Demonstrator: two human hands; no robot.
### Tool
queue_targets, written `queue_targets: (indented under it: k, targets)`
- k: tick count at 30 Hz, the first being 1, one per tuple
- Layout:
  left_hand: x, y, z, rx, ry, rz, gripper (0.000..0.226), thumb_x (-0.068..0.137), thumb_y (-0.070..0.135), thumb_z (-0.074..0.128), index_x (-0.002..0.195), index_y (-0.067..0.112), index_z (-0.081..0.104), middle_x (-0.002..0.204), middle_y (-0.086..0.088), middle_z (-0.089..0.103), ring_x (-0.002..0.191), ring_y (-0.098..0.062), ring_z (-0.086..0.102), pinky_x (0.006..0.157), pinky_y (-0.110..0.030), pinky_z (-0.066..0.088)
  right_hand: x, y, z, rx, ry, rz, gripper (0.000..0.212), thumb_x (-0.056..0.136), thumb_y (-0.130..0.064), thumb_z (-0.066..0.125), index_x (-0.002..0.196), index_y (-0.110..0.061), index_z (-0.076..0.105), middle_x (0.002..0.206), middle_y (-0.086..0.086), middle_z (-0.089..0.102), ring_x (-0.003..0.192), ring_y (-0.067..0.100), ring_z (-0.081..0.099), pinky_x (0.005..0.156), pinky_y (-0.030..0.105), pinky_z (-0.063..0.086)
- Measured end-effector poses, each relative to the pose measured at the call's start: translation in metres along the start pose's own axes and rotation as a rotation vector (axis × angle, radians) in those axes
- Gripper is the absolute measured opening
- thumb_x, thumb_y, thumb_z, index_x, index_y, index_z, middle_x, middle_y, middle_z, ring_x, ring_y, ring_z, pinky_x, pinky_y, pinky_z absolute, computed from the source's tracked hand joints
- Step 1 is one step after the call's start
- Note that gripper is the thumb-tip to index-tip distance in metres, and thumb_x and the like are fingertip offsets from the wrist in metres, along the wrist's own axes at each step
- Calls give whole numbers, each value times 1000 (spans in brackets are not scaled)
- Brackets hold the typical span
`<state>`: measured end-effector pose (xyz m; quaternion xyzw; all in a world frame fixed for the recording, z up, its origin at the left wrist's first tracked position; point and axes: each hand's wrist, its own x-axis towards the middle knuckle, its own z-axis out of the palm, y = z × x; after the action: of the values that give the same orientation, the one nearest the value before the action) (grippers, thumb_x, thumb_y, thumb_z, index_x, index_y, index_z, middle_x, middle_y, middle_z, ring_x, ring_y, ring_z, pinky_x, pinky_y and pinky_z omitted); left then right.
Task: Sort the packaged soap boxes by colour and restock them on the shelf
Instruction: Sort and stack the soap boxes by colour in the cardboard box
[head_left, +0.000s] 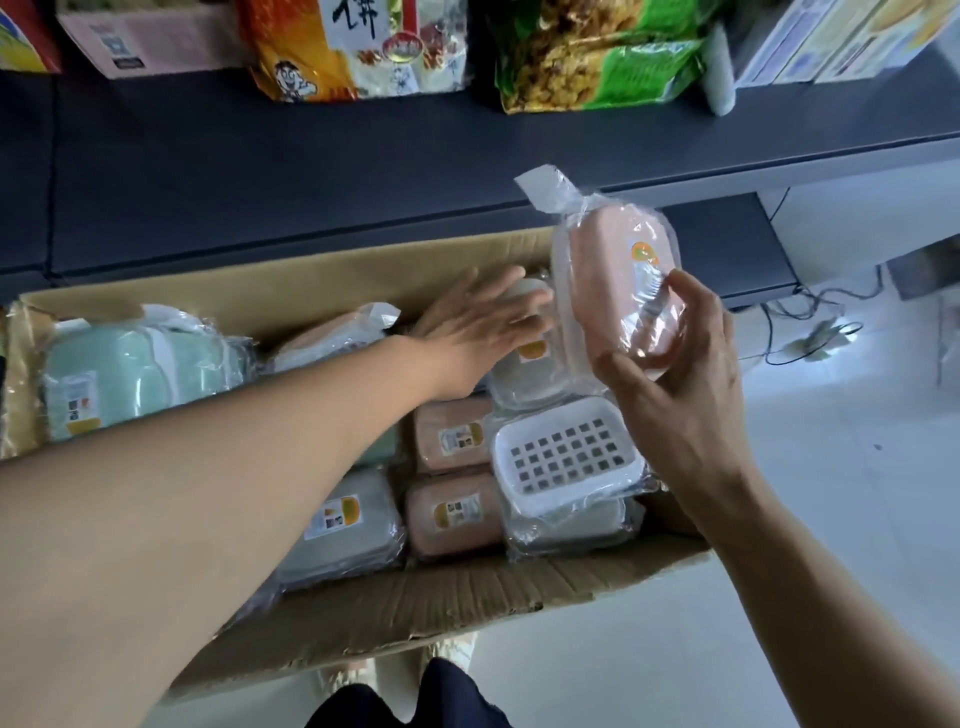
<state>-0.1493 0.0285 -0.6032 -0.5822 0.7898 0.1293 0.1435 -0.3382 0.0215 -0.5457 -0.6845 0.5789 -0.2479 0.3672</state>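
Observation:
A cardboard box (457, 603) on the floor holds several plastic-wrapped soap boxes. My right hand (680, 384) grips a pink soap box (608, 280) in clear wrap, lifted above the box's right end. My left hand (478, 327) reaches across with straight fingers and rests on a white soap box (524, 374) at the far right of the carton. Two more pink soap boxes (452, 441) (457, 514) lie in the middle. A white soap box with a perforated tray (566, 462) sits at the right. A green soap box (119, 374) lies at the left, a grey one (348, 525) under my left forearm.
A dark shelf (311, 171) runs behind the carton, with bare room along its front. Snack bags (358, 47) (597, 52) and cartons (150, 41) stand at its back. A lower shelf end (727, 244) and cables (810, 327) lie on the white floor to the right.

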Motion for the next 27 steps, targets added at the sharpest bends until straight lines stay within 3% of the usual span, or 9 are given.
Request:
queue_targets:
  k: [4, 8, 11, 14, 16, 21, 27]
  targets:
    - [15, 13, -15, 97, -14, 72, 61, 99, 21, 41, 152, 27, 10, 160, 5, 0, 147, -24, -5, 118, -49, 4, 3, 4, -3, 4, -58, 4, 76, 66, -30, 61, 137, -26, 35, 129, 1, 38, 118, 27, 47, 91, 45, 49]
    - [10, 11, -13, 70, 80, 64, 74, 82, 29, 64, 146, 21, 28, 153, -3, 23, 142, -26, 13, 115, -45, 10, 10, 12, -4, 39, -81, 53, 72, 75, -30, 70, 137, -29, 34, 131, 3, 40, 117, 29, 50, 84, 40, 55]
    - [-27, 4, -9, -80, 64, -88, 94, 61, 45, 78, 140, 16, 35, 136, -9, 35, 126, -26, 30, 108, -40, 22, 13, 20, -6, 61, -86, 138, 70, 77, -34, 72, 135, -33, 33, 131, 6, 45, 115, 28, 53, 86, 43, 55]
    - [-80, -5, 8, -210, 71, -244, 94, 50, 43, 80, 130, 14, 41, 122, -7, 38, 115, -24, 37, 98, -37, 35, 6, 18, -7, 66, -104, 153, 71, 74, -36, 72, 132, -38, 33, 129, 7, 48, 114, 29, 53, 88, 46, 53]
    - [-116, -8, 24, -246, 1, -332, 94, 50, 47, 79, 130, 16, 41, 124, -5, 37, 116, -23, 36, 99, -37, 36, -2, 13, -1, 78, -130, 148, 71, 70, -39, 70, 130, -41, 33, 128, 7, 48, 114, 30, 53, 86, 45, 54]
    - [-170, 11, 72, -353, -358, -437, 98, 61, 49, 79, 139, 19, 29, 138, -3, 26, 129, -22, 26, 106, -36, 29, -26, 0, 28, 46, -260, 81, 69, 66, -40, 66, 128, -43, 35, 129, 3, 47, 115, 27, 53, 86, 47, 53]
    - [-167, 22, 87, -278, -371, -553, 104, 59, 48, 82, 140, 19, 23, 139, -8, 22, 128, -29, 24, 98, -40, 33, -37, -6, 64, -26, -308, 71, 71, 65, -38, 64, 131, -37, 37, 129, 0, 41, 118, 27, 49, 91, 51, 48]
